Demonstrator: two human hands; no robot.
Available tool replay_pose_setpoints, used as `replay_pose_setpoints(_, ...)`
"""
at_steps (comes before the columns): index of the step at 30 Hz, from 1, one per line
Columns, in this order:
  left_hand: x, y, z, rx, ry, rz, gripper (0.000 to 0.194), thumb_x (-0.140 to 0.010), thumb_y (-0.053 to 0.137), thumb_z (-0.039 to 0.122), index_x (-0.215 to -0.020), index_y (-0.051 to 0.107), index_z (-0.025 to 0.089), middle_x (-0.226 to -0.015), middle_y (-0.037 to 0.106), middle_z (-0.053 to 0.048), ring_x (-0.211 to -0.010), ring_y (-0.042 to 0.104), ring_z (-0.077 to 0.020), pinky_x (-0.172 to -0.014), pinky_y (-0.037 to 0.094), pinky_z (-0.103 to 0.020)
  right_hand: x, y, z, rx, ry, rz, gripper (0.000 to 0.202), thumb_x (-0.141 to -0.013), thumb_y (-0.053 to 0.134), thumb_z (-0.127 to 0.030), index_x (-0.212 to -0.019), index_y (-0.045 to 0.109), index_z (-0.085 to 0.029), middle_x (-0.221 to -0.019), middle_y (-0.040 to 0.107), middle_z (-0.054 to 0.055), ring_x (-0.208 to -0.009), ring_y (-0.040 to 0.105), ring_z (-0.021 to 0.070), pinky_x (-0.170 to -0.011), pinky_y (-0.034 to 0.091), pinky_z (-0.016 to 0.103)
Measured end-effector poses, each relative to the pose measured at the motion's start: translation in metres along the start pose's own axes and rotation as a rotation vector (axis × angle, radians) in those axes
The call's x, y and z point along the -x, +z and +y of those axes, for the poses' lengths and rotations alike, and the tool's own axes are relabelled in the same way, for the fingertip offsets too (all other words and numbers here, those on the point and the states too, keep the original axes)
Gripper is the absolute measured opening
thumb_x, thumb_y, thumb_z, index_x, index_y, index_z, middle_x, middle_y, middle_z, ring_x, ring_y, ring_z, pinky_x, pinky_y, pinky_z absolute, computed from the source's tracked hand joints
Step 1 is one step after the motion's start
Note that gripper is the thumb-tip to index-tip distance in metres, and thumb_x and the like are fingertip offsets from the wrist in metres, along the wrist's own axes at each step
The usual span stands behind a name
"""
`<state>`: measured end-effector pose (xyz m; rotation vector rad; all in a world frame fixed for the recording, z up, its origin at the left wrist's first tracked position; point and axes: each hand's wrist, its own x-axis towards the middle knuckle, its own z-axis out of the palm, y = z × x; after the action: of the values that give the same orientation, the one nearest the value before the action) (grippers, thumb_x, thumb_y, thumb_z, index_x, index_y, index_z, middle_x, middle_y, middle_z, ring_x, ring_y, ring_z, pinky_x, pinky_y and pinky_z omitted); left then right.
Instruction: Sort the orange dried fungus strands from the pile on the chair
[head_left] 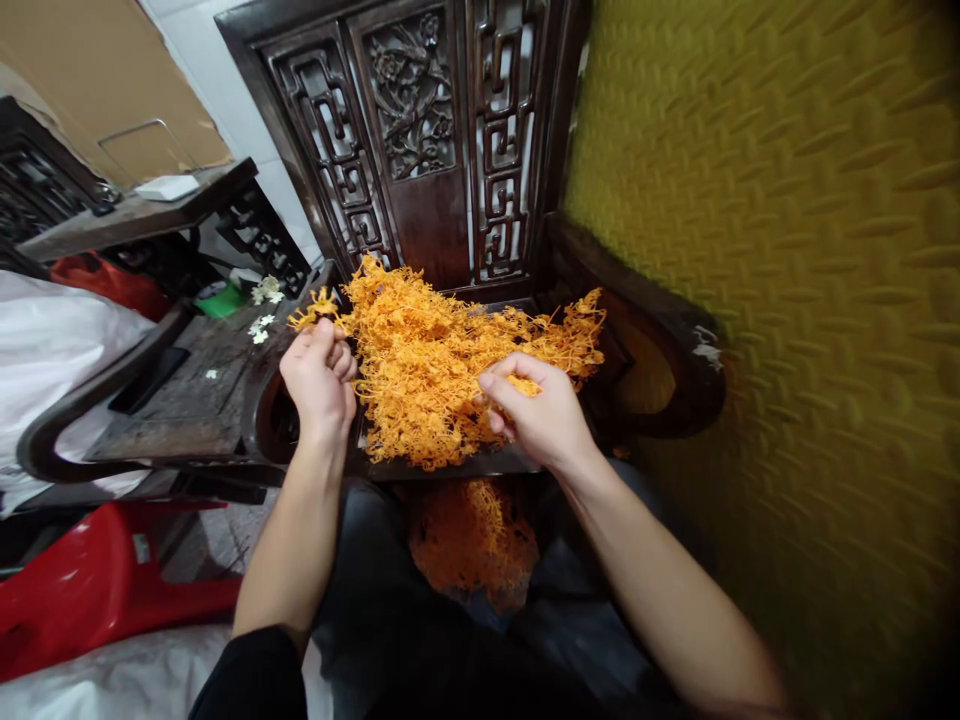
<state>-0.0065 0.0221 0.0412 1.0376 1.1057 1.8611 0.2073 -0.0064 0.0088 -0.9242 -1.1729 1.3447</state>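
Forearms (660,560) nearest. Left hand (319,380) closed on orange sprig (319,308), left of pile (412,340). Right hand (544,410) pinched at pile's near right; cannot tell whether it holds anything. Pile on chair (431,230), between hands.

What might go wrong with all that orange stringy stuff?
The orange heap looks tangled, so pulling one bit might drag others along. It reaches close to the front edge of the dark wooden chair, so pieces could drop off. The orange piece in the left hand looks thin and might snap.
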Motion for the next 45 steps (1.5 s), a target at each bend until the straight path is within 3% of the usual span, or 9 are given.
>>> replay_pose_setpoints(4, 0.013, -0.009, -0.001, -0.278, -0.302, -0.478, 0.030, -0.077, 0.077, 0.036, -0.060, 0.066, 0.014, -0.047, 0.040, 0.004, -0.044, 0.030, -0.0060, -0.046, 0.018, -0.024, -0.004, -0.014, -0.007, -0.043, -0.040, -0.025, 0.038, -0.081, 0.078, -0.038, -0.069, 0.048, -0.019, -0.087, 0.076, 0.005, -0.037, 0.050, 0.0046, -0.034, 0.033, 0.019)
replay_pose_setpoints(7, 0.030, -0.006, -0.003, -0.381, -0.386, -0.680, 0.031, -0.080, 0.076, 0.039, -0.062, 0.071, 0.014, -0.049, 0.044, 0.001, -0.047, 0.034, -0.0075, -0.047, 0.020, -0.024, -0.006, -0.022, -0.009, -0.050, -0.039, -0.038, 0.030, -0.077, 0.082, -0.036, -0.076, 0.057, -0.019, -0.078, 0.072, 0.000, -0.039, 0.050, 0.0051, -0.035, 0.031, 0.019)
replay_pose_setpoints(13, 0.031, -0.003, 0.000, -0.462, -0.419, -0.768, 0.035, -0.083, 0.072, 0.041, -0.060, 0.068, 0.015, -0.047, 0.039, 0.003, -0.046, 0.029, -0.0073, -0.045, 0.020, -0.024, -0.003, -0.016, -0.008, 0.131, 0.051, -0.186, 0.037, -0.082, 0.078, -0.043, -0.114, 0.076, -0.023, -0.049, 0.050, -0.008, -0.039, 0.040, 0.0075, -0.040, 0.029, 0.021)
replay_pose_setpoints(18, 0.030, 0.000, 0.002, -0.593, -0.353, -0.781, 0.030, -0.082, 0.067, 0.031, -0.055, 0.063, 0.016, -0.049, 0.041, 0.003, -0.047, 0.030, -0.0081, -0.045, 0.019, -0.023, -0.002, -0.006, -0.007, 0.306, -0.039, -0.239, 0.024, -0.078, 0.082, -0.041, -0.090, 0.079, -0.020, -0.064, 0.066, -0.001, -0.056, 0.058, 0.0130, -0.051, 0.040, 0.024)
replay_pose_setpoints(22, 0.031, 0.001, 0.003, -0.668, -0.299, -0.740, 0.033, -0.083, 0.064, 0.032, -0.054, 0.056, 0.016, -0.050, 0.038, 0.004, -0.049, 0.029, -0.0082, -0.046, 0.019, -0.023, -0.004, -0.004, 0.000, 0.376, -0.105, -0.209, 0.028, -0.072, 0.086, -0.038, -0.093, 0.078, -0.021, -0.081, 0.073, 0.001, -0.074, 0.065, 0.0171, -0.067, 0.049, 0.029)
replay_pose_setpoints(31, 0.031, 0.008, 0.012, -0.512, -0.406, -0.785, 0.035, -0.078, 0.065, 0.029, -0.048, 0.052, 0.018, -0.046, 0.036, 0.004, -0.045, 0.026, -0.0077, -0.045, 0.017, -0.025, -0.001, 0.012, 0.005, 0.211, -0.195, 0.017, 0.032, -0.084, 0.076, -0.037, -0.060, 0.066, -0.019, -0.062, 0.058, 0.000, -0.059, 0.053, 0.0128, -0.056, 0.041, 0.028)
replay_pose_setpoints(38, 0.025, -0.009, 0.014, -0.426, -0.504, -0.773, 0.039, -0.072, 0.069, 0.028, -0.042, 0.047, 0.018, -0.042, 0.035, 0.002, -0.042, 0.025, -0.0072, -0.045, 0.014, -0.027, -0.027, -0.040, -0.007, -0.168, -0.266, 0.547, 0.031, -0.076, 0.082, -0.047, -0.068, 0.065, -0.021, -0.061, 0.052, -0.005, -0.040, 0.037, 0.0055, -0.035, 0.020, 0.023)
replay_pose_setpoints(43, 0.029, -0.001, 0.012, -0.644, -0.400, -0.863, 0.033, -0.073, 0.063, 0.025, -0.045, 0.046, 0.018, -0.047, 0.034, 0.004, -0.047, 0.026, -0.0078, -0.047, 0.016, -0.025, -0.004, -0.016, -0.003, 0.429, -0.378, -0.058, 0.016, -0.086, 0.076, -0.036, -0.080, 0.079, -0.022, -0.078, 0.070, 0.003, -0.068, 0.063, 0.0159, -0.062, 0.050, 0.031)
replay_pose_setpoints(45, 0.030, 0.003, 0.008, -0.709, -0.365, -0.842, 0.030, -0.073, 0.059, 0.024, -0.047, 0.045, 0.018, -0.048, 0.032, 0.004, -0.048, 0.026, -0.0082, -0.047, 0.017, -0.025, 0.004, -0.001, 0.001, 0.549, -0.470, -0.149, 0.014, -0.091, 0.072, -0.034, -0.088, 0.081, -0.023, -0.082, 0.071, 0.004, -0.075, 0.064, 0.0175, -0.070, 0.051, 0.034)
